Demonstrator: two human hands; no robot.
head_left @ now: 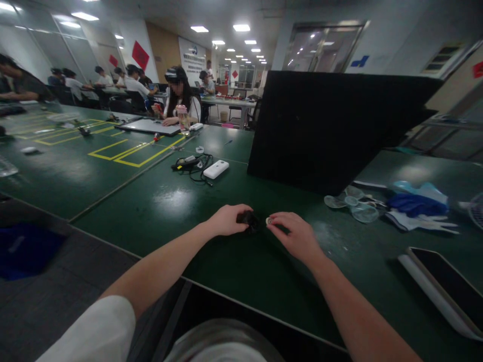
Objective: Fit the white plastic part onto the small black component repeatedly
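My left hand [229,219] is closed around a small black part [249,220], holding it just above the green table [222,261]. Its exact kind is too dark to make out. To the right, my right hand [296,233] pinches a small, round, whitish piece [268,221] between thumb and fingertips. A short gap separates the whitish piece from the black part. Both hands are in front of a large black panel [320,130] that leans over the table.
A white power bank [216,169] and a coiled black cable [188,164] lie beyond my left hand. To the right are clear fan blades [352,202], blue and white gloves [418,206] and a phone [449,286]. A person [183,98] sits across the table.
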